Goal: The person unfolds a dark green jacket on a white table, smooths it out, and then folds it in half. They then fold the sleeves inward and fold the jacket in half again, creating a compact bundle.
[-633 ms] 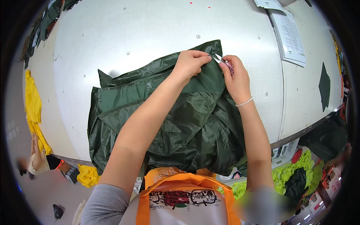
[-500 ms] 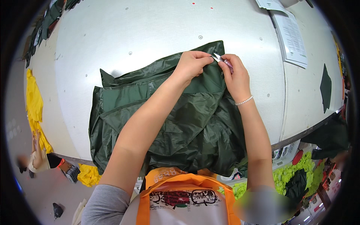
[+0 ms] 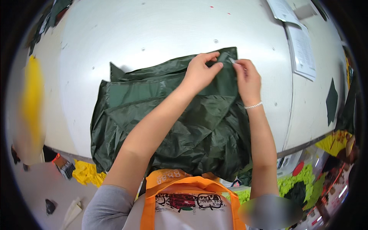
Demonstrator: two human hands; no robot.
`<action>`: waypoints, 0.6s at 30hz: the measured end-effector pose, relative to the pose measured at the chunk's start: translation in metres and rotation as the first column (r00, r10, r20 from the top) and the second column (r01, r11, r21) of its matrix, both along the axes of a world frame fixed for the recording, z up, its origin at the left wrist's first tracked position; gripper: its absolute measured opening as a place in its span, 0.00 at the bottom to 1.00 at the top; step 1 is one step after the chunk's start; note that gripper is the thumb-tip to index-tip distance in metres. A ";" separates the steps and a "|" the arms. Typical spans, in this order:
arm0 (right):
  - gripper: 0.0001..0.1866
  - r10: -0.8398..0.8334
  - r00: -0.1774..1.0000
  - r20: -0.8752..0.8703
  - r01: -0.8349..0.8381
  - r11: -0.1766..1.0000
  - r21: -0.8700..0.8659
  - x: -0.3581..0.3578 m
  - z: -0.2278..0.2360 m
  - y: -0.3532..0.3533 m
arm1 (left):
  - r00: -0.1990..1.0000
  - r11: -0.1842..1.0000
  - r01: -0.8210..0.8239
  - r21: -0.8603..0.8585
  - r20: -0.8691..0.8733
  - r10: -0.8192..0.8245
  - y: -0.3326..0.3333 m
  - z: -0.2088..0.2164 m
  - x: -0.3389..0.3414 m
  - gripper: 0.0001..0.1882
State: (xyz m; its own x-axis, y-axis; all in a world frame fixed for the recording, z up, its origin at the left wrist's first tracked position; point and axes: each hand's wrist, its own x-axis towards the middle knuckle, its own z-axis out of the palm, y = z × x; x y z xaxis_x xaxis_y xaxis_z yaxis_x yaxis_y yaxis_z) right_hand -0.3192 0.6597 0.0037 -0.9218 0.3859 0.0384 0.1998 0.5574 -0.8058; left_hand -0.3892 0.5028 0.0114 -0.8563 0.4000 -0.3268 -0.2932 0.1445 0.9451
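A dark green garment (image 3: 191,119) of shiny, crumpled fabric lies on the table in front of me, folded edges at the far side. My left hand (image 3: 202,72) is over its far edge, right of the middle, with thumb and fingers apart and nothing between them. At the garment's far right corner my right hand (image 3: 250,80), with a beaded bracelet at the wrist, is closed around small thread snips (image 3: 232,61). Only their pale pointed tip shows; the fingers hide the rest.
The pale table (image 3: 168,27) is dotted with small metal discs. Stapled paper sheets (image 3: 303,51) and a dark green fabric scrap (image 3: 332,102) lie on the right. Yellow fabric (image 3: 32,96), blurred, is at the left edge. Yellow-green fabric (image 3: 293,182) is piled below the table at the right.
My left fingers have come out of a pinch near the snip tips and opened, and the hands are farther apart. The yellow fabric at the left has moved and blurred. The whole view has shifted slightly.
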 end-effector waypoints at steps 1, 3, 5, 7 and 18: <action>0.10 -0.032 0.999 -0.007 0.032 0.999 0.005 0.001 0.003 0.004 | 0.981 0.997 -0.062 -0.056 -0.188 0.051 -0.014 0.009 0.010 0.12; 0.11 -0.075 0.997 0.015 0.074 0.994 0.083 0.008 0.008 0.010 | 0.911 0.963 -0.161 -0.217 -0.407 0.061 -0.062 0.027 0.019 0.12; 0.12 -0.130 0.992 0.001 0.130 0.991 -0.007 0.025 0.005 0.022 | 0.743 0.850 -0.375 -0.370 -0.668 0.037 -0.134 0.021 0.012 0.10; 0.12 -0.143 0.990 -0.016 0.139 0.980 -0.141 0.037 0.002 0.028 | 0.567 0.574 -0.644 -0.506 -0.819 -0.086 -0.218 0.009 0.005 0.10; 0.12 0.029 0.998 0.052 -0.021 0.990 -0.142 0.031 0.029 -0.027 | 0.799 0.764 -0.594 -0.250 -0.080 0.595 -0.316 -0.016 -0.011 0.10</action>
State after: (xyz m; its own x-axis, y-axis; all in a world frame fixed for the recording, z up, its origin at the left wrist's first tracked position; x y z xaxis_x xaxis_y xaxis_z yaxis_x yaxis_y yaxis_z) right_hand -0.2885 0.6330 0.0325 -0.9304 0.3609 -0.0646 0.2324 0.4443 -0.8652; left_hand -0.4004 0.1867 -0.0043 -0.8935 -0.2852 -0.3468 -0.4032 0.1701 0.8991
